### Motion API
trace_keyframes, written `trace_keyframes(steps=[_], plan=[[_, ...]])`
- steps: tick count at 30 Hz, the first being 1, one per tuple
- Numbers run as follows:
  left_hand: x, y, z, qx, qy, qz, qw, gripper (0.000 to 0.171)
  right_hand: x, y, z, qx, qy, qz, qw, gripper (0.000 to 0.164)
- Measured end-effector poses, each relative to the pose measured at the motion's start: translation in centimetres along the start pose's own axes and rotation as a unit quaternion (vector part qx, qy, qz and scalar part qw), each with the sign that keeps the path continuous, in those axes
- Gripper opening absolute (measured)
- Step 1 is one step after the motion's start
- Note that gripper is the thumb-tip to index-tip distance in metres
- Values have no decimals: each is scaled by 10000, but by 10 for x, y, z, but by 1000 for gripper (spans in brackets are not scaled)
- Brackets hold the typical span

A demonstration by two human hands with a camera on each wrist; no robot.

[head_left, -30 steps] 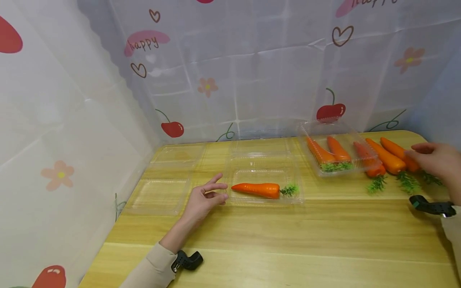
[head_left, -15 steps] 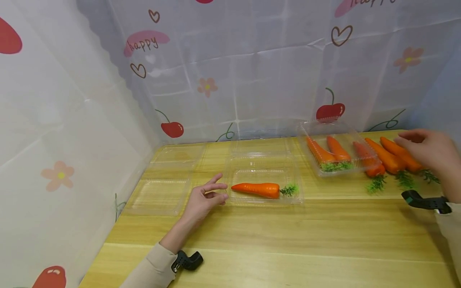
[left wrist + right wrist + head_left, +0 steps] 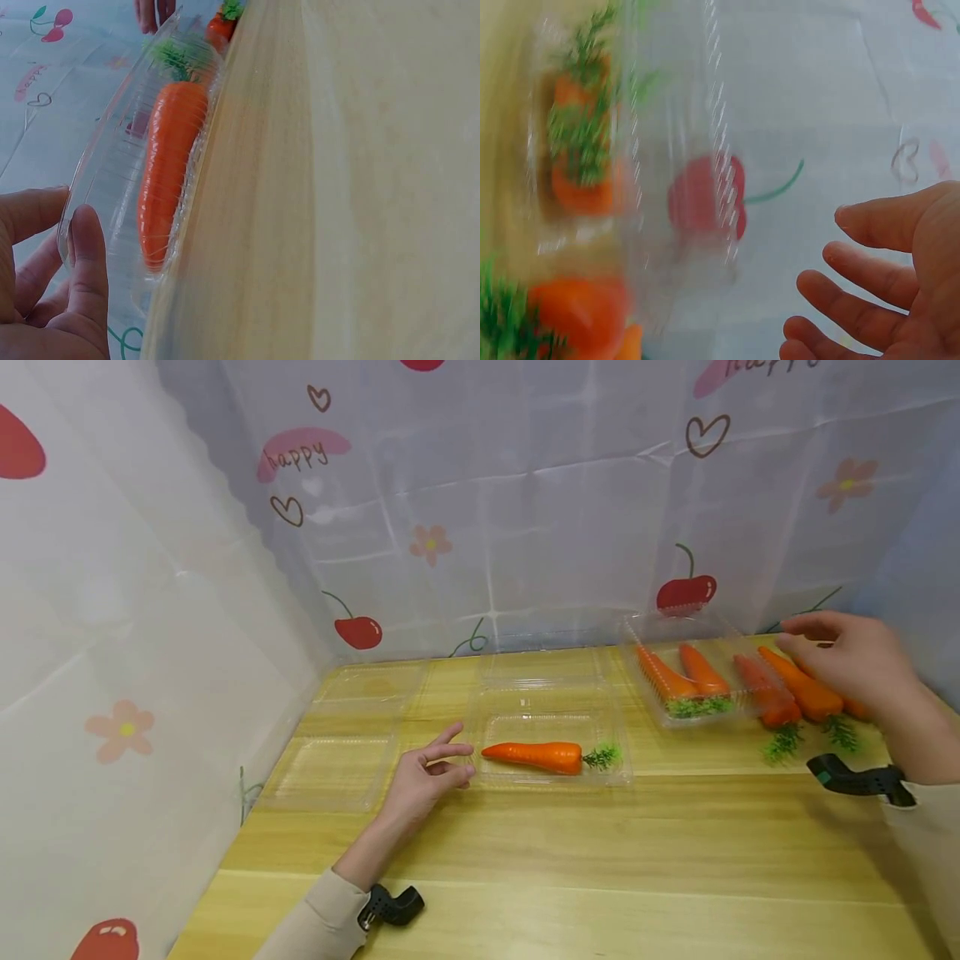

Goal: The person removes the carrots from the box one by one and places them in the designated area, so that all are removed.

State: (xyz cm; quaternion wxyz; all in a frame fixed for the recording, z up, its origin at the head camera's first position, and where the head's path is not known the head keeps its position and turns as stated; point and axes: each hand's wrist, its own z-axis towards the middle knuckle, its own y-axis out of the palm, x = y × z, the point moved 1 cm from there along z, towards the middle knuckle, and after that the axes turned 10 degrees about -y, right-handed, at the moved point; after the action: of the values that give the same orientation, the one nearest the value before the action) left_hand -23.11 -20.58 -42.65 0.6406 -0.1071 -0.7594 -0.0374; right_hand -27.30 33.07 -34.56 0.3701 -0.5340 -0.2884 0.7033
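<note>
In the head view my left hand (image 3: pixel 418 779) is at the left edge of a clear plastic clamshell box (image 3: pixel 517 723), whose lid lies back. The left wrist view shows thumb and forefinger pinching the rim of that box (image 3: pixel 94 161). One orange carrot (image 3: pixel 536 756) with a frilly green top lies lengthwise in it. My right hand (image 3: pixel 855 660) hovers with loosely bent fingers over the loose carrots (image 3: pixel 802 687) at the back right, hiding part of them. Nothing is between its fingers (image 3: pixel 866 311) in the right wrist view.
A second clear box (image 3: pixel 682 620) at the back right has carrots (image 3: pixel 703 670) in it and a raised lid. A third clear box (image 3: pixel 330 768) lies open at the left. Patterned cloth (image 3: pixel 570 543) hangs behind and left of the wooden table (image 3: pixel 600 868).
My right hand has moved left and slightly back above the loose carrots, toward the box at the back right. My left hand has stayed in place on the middle box.
</note>
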Motion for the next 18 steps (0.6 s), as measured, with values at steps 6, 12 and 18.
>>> trace_keyframes(steps=[6, 12, 18], plan=[[-1, 0, -1, -32, -47, -37, 10000, 41, -26, 8, 2, -463, -463, 332, 9973, 63], [0, 1, 1, -64, 32, 8, 10000, 40, -53, 16, 3, -690, -645, 414, 9947, 65], [1, 0, 0, -51, 16, -13, 10000, 41, -75, 30, 8, -748, -1010, 644, 9900, 51]])
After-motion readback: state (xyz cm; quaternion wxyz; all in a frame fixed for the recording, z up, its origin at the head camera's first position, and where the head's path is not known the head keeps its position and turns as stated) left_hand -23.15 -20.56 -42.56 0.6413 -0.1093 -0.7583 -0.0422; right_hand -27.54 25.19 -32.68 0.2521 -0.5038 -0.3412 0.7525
